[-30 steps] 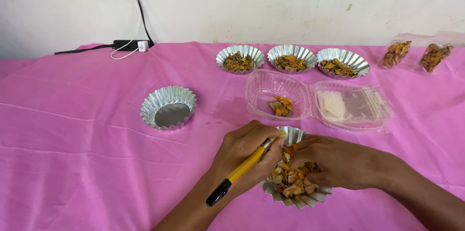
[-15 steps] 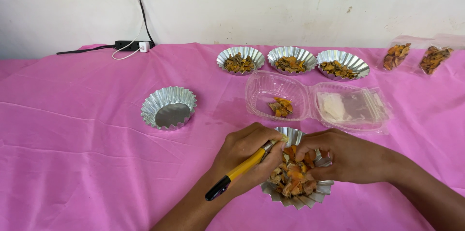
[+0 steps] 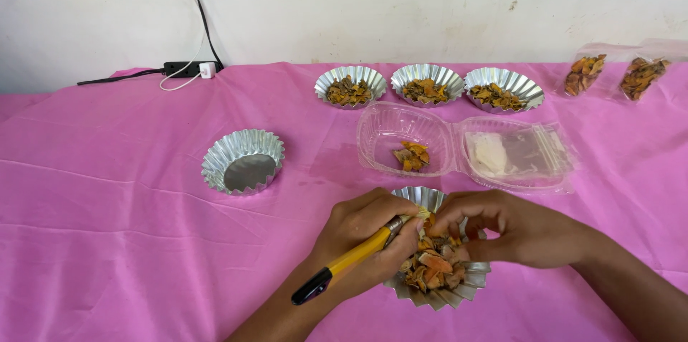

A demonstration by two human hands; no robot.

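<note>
My left hand [image 3: 369,238] is curled tight around a yellow pen [image 3: 351,259]. My right hand [image 3: 516,231] pinches dried pieces [image 3: 433,267] in the foil cup [image 3: 437,297].

Two hands over a fluted foil cup of dried orange-brown pieces on a pink-clothed desk.

The left hand [image 3: 365,238] grips a yellow pen with a black cap [image 3: 344,262]; the right hand [image 3: 512,231] pinches pieces just beside it, above the fluted silver foil cup [image 3: 437,285]. Beyond the hands lies an open clear plastic clamshell box [image 3: 466,148]; up-left of the left hand sits an empty fluted foil cup [image 3: 242,161]; three filled foil cups [image 3: 428,85] line the far edge.
</note>
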